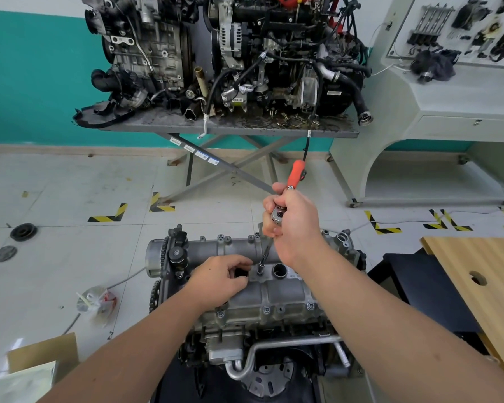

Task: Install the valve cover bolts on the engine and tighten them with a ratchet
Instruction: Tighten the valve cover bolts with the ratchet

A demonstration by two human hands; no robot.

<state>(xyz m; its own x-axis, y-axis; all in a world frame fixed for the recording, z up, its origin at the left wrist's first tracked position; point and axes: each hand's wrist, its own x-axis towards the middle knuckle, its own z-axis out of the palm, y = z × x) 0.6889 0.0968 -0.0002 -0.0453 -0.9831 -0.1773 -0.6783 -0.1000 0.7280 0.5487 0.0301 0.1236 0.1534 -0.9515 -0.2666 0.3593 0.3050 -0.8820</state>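
Automotive training workshop being indicated: two engines (227, 53) being displayed on metal stand (216, 129) at 12 o'clock; parts display board (463, 27) being mounted at 2 o'clock; tiled floor being marked with yellow-black hazard tape (108, 215); stripped engine (256, 286) being serviced at 6 o'clock.

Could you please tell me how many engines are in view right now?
3: one engine under the hands, two on the metal table behind, left and right. None seems hidden.
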